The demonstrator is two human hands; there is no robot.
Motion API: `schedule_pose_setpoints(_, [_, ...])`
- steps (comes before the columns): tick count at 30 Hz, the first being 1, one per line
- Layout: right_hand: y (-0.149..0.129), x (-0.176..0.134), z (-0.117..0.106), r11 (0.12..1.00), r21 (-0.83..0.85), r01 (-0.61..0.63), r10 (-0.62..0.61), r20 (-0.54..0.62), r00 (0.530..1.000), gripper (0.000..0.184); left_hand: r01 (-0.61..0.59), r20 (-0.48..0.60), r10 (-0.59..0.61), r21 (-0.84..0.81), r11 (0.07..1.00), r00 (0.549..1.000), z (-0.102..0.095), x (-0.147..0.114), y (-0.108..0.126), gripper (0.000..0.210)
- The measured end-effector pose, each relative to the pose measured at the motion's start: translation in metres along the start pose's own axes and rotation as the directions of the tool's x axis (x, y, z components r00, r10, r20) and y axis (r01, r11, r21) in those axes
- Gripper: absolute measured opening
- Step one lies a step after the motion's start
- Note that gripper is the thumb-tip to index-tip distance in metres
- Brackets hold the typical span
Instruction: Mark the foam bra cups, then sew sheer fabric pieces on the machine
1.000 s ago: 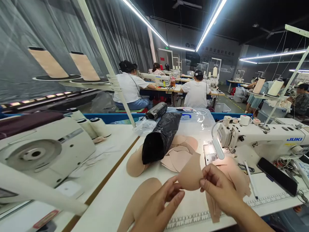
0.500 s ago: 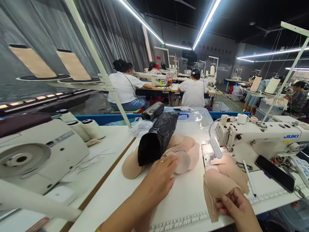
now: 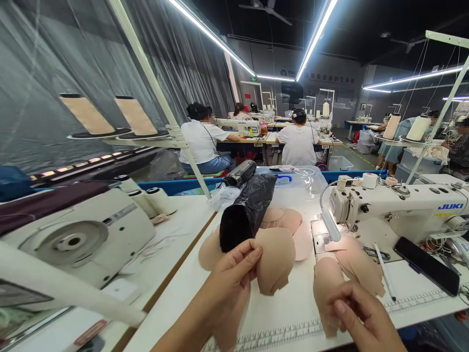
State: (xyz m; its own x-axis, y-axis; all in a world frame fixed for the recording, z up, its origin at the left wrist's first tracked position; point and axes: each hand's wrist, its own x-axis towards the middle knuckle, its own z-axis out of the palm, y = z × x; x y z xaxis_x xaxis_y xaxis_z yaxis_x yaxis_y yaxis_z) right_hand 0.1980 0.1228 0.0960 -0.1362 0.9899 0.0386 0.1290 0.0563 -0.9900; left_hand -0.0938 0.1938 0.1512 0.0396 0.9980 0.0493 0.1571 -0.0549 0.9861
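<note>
My left hand [image 3: 240, 266] pinches the edge of a beige cup-shaped fabric piece [image 3: 276, 259], raised above the white table. Behind it lies a pile of similar pieces [image 3: 284, 220], next to a black plastic bag [image 3: 258, 195] with its dark mouth facing me. My right hand [image 3: 361, 315] is closed, thumb against curled fingers, at the edge of another beige fabric piece [image 3: 326, 278]; whether it grips that piece is hidden. More beige pieces [image 3: 361, 261] lie by the needle area of the sewing machine [image 3: 406, 205]. Another fabric piece [image 3: 232, 320] shows beside my left forearm.
A black phone [image 3: 427, 264] and a white pen [image 3: 384, 271] lie on the right. Printed rulers [image 3: 282, 335] run along the table's front edge. A second machine [image 3: 84, 234] and thread cones [image 3: 159, 200] stand left. A clear plastic box [image 3: 308, 178] is behind; people sit farther off.
My left hand has lifted a beige fabric piece off the pile toward me. My right hand's fingers have drawn together at the right-hand pieces, which have shifted. The camera view has turned slightly left.
</note>
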Motion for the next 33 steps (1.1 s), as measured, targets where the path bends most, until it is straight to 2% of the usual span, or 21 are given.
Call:
schedule_pose_setpoints(2, [-0.010,0.015,0.015,0.999,-0.020,0.034,-0.033,0.082,0.996,0.049,0.137,0.016,-0.137,-0.259,0.956,0.990,0.006,-0.011,0.003,0.052])
schedule_pose_setpoints(5, [-0.022,0.039,0.042,0.986,0.163,-0.039,0.004,0.205,0.979,0.057,0.301,0.080,-0.311,-0.559,0.772,0.947,0.016,-0.024,-0.002,0.054])
schedule_pose_setpoints(7, [-0.025,0.051,0.059,0.936,0.332,-0.119,0.038,0.239,0.970,0.063,0.331,0.090,-0.353,-0.612,0.718,0.931,0.021,-0.033,-0.009,0.046])
schedule_pose_setpoints(9, [-0.026,0.058,0.074,0.884,0.435,-0.170,0.077,0.222,0.972,0.063,0.340,0.095,-0.371,-0.648,0.682,0.924,0.025,-0.042,-0.015,0.038])
schedule_pose_setpoints(13, [-0.023,0.058,0.089,0.869,0.454,-0.198,0.122,0.193,0.974,0.064,0.344,0.141,-0.332,-0.625,0.700,0.933,0.020,-0.059,-0.017,0.031])
schedule_pose_setpoints(15, [-0.021,0.055,0.089,0.873,0.432,-0.228,0.137,0.232,0.963,0.065,0.310,0.068,-0.344,-0.621,0.720,0.937,0.006,-0.064,-0.015,0.035])
schedule_pose_setpoints(17, [-0.021,0.053,0.084,0.886,0.404,-0.229,0.138,0.243,0.960,0.065,0.203,-0.105,-0.356,-0.657,0.726,0.929,-0.015,-0.067,-0.012,0.040])
schedule_pose_setpoints(20, [-0.019,0.051,0.076,0.932,0.323,-0.162,0.098,0.206,0.974,0.055,-0.002,-0.378,-0.325,-0.656,0.755,0.867,-0.049,-0.071,-0.008,0.037])
schedule_pose_setpoints(22, [-0.017,0.048,0.077,0.960,0.244,-0.140,0.083,0.229,0.970,0.046,-0.018,-0.428,-0.320,-0.621,0.783,0.846,-0.063,-0.074,-0.011,0.040])
schedule_pose_setpoints(25, [-0.015,0.042,0.085,0.982,0.119,-0.144,0.102,0.304,0.947,0.035,0.131,-0.336,-0.333,-0.503,0.854,0.881,-0.067,-0.077,-0.029,0.055])
schedule_pose_setpoints(27, [-0.015,0.041,0.088,0.996,-0.006,-0.089,0.086,0.326,0.941,0.023,0.224,-0.328,-0.309,-0.271,0.936,0.893,-0.065,-0.080,-0.046,0.065])
schedule_pose_setpoints(29, [-0.017,0.045,0.088,0.983,-0.174,0.061,-0.004,0.308,0.951,0.011,0.266,-0.413,-0.207,0.091,0.960,0.887,-0.064,-0.081,-0.064,0.074])
schedule_pose_setpoints(31, [-0.021,0.057,0.087,0.896,-0.364,0.253,-0.151,0.286,0.946,0.013,0.282,-0.473,-0.076,0.382,0.880,0.878,-0.063,-0.080,-0.077,0.081])
schedule_pose_setpoints(33, [-0.024,0.075,0.089,0.738,-0.540,0.404,-0.260,0.324,0.910,0.026,0.265,-0.477,0.016,0.515,0.815,0.879,-0.061,-0.078,-0.086,0.084])
